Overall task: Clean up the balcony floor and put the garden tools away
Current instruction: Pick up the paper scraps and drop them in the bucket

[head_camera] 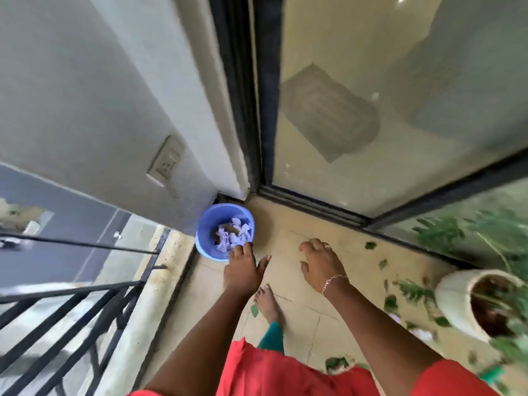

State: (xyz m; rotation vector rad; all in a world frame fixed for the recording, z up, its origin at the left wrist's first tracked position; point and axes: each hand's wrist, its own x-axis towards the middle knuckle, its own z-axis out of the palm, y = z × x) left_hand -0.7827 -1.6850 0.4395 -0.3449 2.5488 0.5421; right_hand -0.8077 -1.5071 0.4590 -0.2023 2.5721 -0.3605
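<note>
left hand [243,270] reaches the near rim of the blue bucket [205,224] in the corner, fingers loose, holding nothing (right hand [321,264] hangs open too). probably mid-cleanup; next, gather the leaves [411,290] by the pot [451,295].

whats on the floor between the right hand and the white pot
Loose green leaves on the tiles, mostly nearer the white pot; head view shows it.

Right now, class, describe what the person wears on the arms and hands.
Forearms are bare. The right hand has a ring, with a thin chain bracelet at its wrist. The left hand shows no jewellery. A red sleeve covers the right upper arm.
</note>
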